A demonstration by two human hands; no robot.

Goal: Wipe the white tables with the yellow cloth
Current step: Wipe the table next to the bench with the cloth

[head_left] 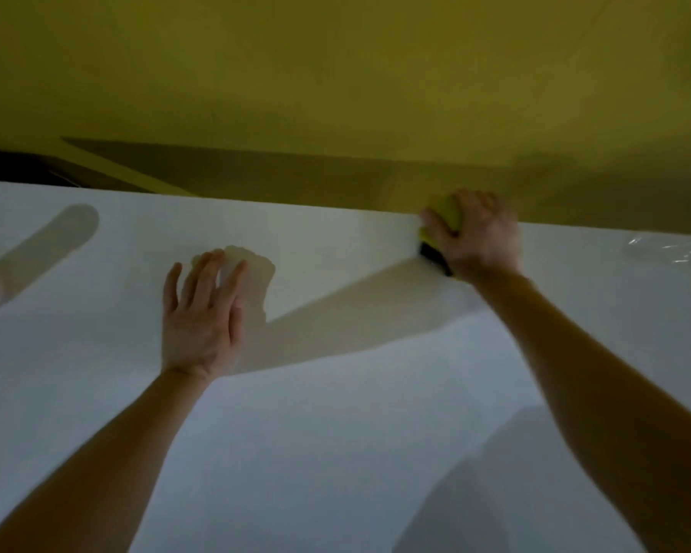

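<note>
1. White table (336, 453): broad plain top filling the near and middle scene; far edge runs left to right against a yellow wall (336, 73).
2. Yellow cloth (445, 215): bunched at the table's far edge, right of centre, with a dark patch at its near side.
3. Right hand (475, 237): fingers curled and clamped over the cloth, pressing it on the table edge.
4. Left hand (202, 313): flat on the tabletop, left of centre; fingers straight, slightly apart, holding nothing.
5. Clear plastic film (663, 249): glinting at the far right corner.
</note>
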